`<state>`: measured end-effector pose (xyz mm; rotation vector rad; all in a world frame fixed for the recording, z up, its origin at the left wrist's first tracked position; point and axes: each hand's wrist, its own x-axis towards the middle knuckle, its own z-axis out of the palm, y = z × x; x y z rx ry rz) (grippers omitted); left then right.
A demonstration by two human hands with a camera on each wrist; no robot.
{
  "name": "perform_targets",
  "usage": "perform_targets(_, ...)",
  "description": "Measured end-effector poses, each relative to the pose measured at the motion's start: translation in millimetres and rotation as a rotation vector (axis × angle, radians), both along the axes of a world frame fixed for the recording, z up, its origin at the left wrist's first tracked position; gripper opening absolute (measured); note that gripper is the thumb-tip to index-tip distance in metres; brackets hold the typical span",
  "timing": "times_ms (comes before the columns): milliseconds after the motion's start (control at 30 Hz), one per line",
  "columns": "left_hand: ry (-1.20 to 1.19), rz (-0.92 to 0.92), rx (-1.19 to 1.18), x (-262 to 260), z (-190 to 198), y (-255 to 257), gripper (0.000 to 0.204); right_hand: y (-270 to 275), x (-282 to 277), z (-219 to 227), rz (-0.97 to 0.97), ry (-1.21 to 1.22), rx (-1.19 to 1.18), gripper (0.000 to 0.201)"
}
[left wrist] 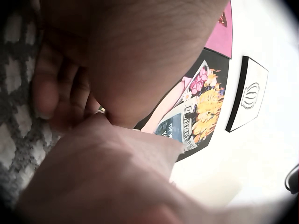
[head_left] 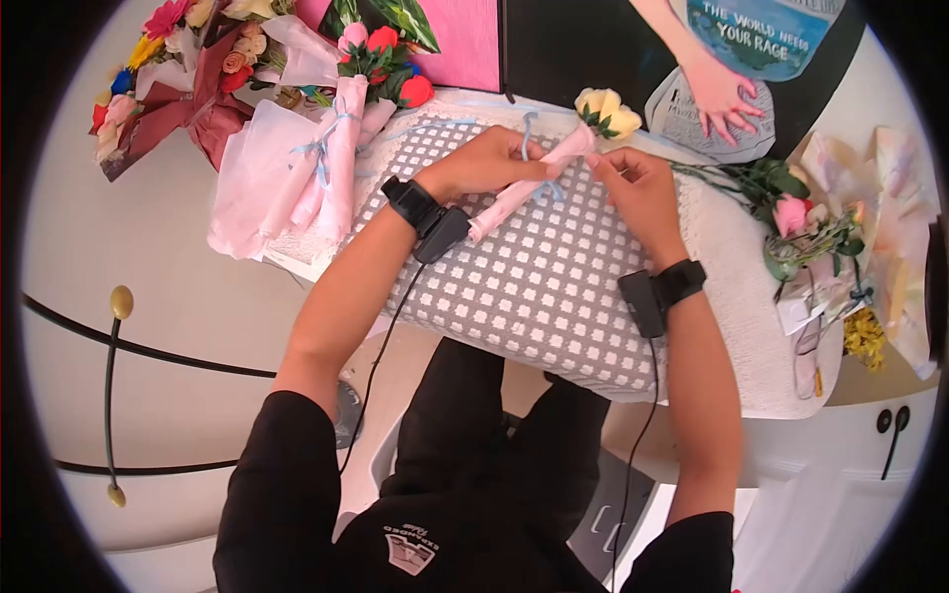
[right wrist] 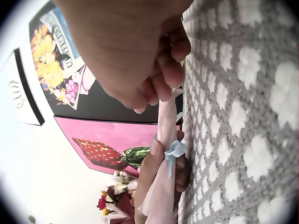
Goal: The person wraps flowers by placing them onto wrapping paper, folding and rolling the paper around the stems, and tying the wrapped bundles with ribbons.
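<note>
A cream-yellow artificial rose [head_left: 611,111] is rolled in pale pink wrapping paper [head_left: 501,209], lying slantwise over the grey and white checked cloth. My left hand [head_left: 486,163] holds the roll around its middle, thumb on the near side. A light blue ribbon [right wrist: 175,149] is tied in a bow around the paper, beside the left thumb in the right wrist view. At the flower end, my right hand [head_left: 641,188] pinches the paper's upper edge between thumb and fingers, just below the bloom. In the left wrist view the pink paper [left wrist: 98,172] spreads below the palm.
Wrapped bouquets [head_left: 213,109] crowd the back left, with a pink-wrapped one [head_left: 336,148] nearer. Loose rose stems [head_left: 791,212] and a patterned paper wrap [head_left: 900,267] lie at right. Posters [head_left: 583,49] stand behind. The checked cloth [head_left: 534,296] hangs over the table's front edge.
</note>
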<state>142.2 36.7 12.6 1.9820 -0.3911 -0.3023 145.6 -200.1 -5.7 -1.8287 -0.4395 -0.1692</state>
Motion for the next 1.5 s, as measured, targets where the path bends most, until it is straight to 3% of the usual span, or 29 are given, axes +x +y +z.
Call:
perform_targets(100, -0.036, 0.019, -0.048, -11.9, -0.3, 5.2, 0.025, -0.6, 3.9, -2.7, -0.014, 0.023, 0.032, 0.026)
perform_targets(200, -0.111, 0.194, -0.079, -33.1, 8.2, 18.9, 0.027, -1.5, 1.5, -1.5, -0.020, 0.038, 0.018, 0.028)
perform_targets(333, -0.271, 0.264, -0.064, -40.9, 19.3, 72.9, 0.030, -1.3, 4.7, -3.0, -0.027, 0.059, 0.027, 0.030)
perform_targets(400, -0.329, 0.500, -0.022, -47.5, 23.9, 103.6, 0.038, -2.8, 8.0, -5.6, -0.014, 0.042, 0.009, 0.030)
perform_targets(433, -0.318, 0.502, -0.011, -57.0, 25.1, 115.6, 0.038, -3.0, 7.5, -6.9, -0.008, 0.025, -0.016, 0.030)
perform_targets(500, -0.614, 0.645, 0.271, -71.1, 34.2, 134.2, 0.051, -2.7, 5.1, -6.3, 0.000, 0.026, 0.009, 0.030)
perform_targets(567, -0.641, 0.756, 0.487, -95.1, 39.1, 133.8, 0.063, -2.0, 4.6, -3.2, -0.008, 0.049, 0.030, 0.030)
perform_targets(700, -0.677, 0.703, 0.628, -126.2, 12.0, 120.0, 0.080, -1.4, 8.0, -10.3, 0.013, 0.053, 0.016, 0.029)
perform_targets(833, -0.701, 0.752, 0.736, -134.2, -13.5, 110.0, 0.081, -3.0, 5.4, -5.8, 0.011, 0.063, 0.029, 0.028)
perform_targets(900, -0.723, 0.684, 0.616, -133.0, -16.1, 108.2, 0.070, -4.6, 8.2, -6.4, 0.002, 0.073, 0.034, 0.028)
perform_targets(1100, -0.763, 0.547, 0.585, -135.5, -13.9, 103.9, 0.041, -2.2, 8.7, -8.0, 0.005, 0.071, 0.060, 0.029)
perform_targets(1233, -0.749, 0.453, 0.456, -141.5, -23.5, 113.7, 0.037, -3.9, 16.1, -19.9, 0.002, 0.031, 0.010, 0.030)
perform_targets(1300, -0.662, 0.688, 0.344, -145.6, -26.5, 107.6, 0.035, -5.6, 19.2, -22.1, 0.021, -0.010, 0.016, 0.032)
perform_targets(1367, -0.656, 0.761, 0.293, -145.6, -29.1, 111.3, 0.033, -4.1, 18.1, -21.2, -0.027, -0.016, -0.013, 0.033)
perform_targets(1433, -0.796, 0.744, 0.559, -142.6, -32.1, 127.2, 0.031, -5.0, 17.7, -19.9, -0.073, -0.014, -0.044, 0.034)
perform_targets(1500, -0.816, 0.751, 0.541, -141.4, -35.1, 129.5, 0.031, -4.4, 16.4, -20.4, -0.060, -0.030, -0.046, 0.034)
